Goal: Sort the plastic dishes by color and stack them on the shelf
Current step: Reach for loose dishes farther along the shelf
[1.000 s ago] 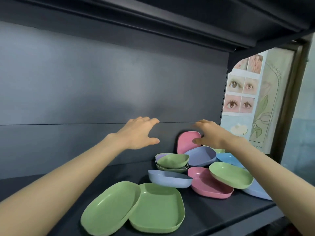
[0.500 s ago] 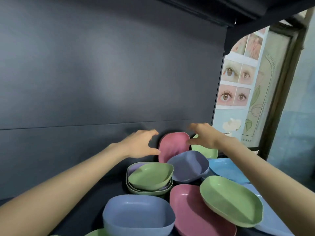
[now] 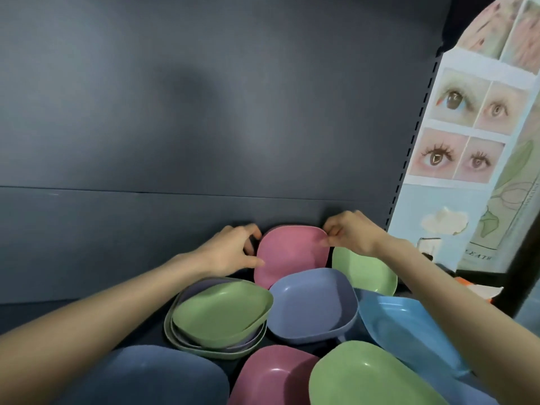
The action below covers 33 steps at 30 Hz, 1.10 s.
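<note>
shelf (image 3: pixel 43 314) | arms outstretched | left hand (image 3: pixel 228 252), right hand (image 3: pixel 350 232) pinch pink dish (image 3: pixel 292 254)

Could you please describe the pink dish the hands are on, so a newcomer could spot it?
Look to the shelf's dark back wall. Tilted on edge at its foot, behind the purple dish, is the pink dish, with the left hand and right hand gripping its sides. The other pink dish lies flat at the front.

A pink dish (image 3: pixel 289 252) stands tilted at the back; a purple dish (image 3: pixel 312 305), green dish (image 3: pixel 222 311) and blue dish (image 3: pixel 409 325) lie before it.
</note>
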Each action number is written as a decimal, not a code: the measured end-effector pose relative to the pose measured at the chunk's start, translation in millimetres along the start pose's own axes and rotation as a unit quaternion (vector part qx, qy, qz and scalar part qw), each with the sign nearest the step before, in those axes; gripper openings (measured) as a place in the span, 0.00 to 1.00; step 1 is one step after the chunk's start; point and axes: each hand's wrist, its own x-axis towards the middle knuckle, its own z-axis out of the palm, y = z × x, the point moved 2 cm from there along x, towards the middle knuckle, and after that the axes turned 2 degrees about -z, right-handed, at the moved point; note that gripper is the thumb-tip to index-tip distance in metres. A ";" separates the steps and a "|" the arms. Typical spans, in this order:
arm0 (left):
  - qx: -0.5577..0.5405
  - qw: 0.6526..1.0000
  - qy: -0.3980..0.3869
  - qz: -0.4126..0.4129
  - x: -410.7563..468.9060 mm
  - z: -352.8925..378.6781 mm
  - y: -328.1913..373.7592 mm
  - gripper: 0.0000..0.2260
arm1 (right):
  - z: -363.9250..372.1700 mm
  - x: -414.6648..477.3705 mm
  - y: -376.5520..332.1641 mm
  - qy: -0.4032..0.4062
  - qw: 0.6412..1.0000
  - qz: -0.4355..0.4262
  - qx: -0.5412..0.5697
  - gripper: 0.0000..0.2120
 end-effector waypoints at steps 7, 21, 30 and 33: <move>-0.023 0.999 0.034 0.004 -0.3 6.6 0.3 0.17 | 3.2 5.1 7.9 0.039 0.995 -0.062 0.073 0.07; -0.106 0.975 0.191 0.045 -27.1 -56.4 9.2 0.11 | -29.8 4.0 -29.0 0.182 0.939 -0.143 0.254 0.06; -0.259 0.901 0.346 0.033 -107.0 -130.7 18.2 0.07 | -55.0 -14.2 -122.2 0.154 0.867 -0.176 0.441 0.04; -0.271 0.887 0.372 0.027 -149.1 -144.9 13.1 0.08 | -54.0 -24.2 -161.2 0.150 0.851 -0.191 0.466 0.07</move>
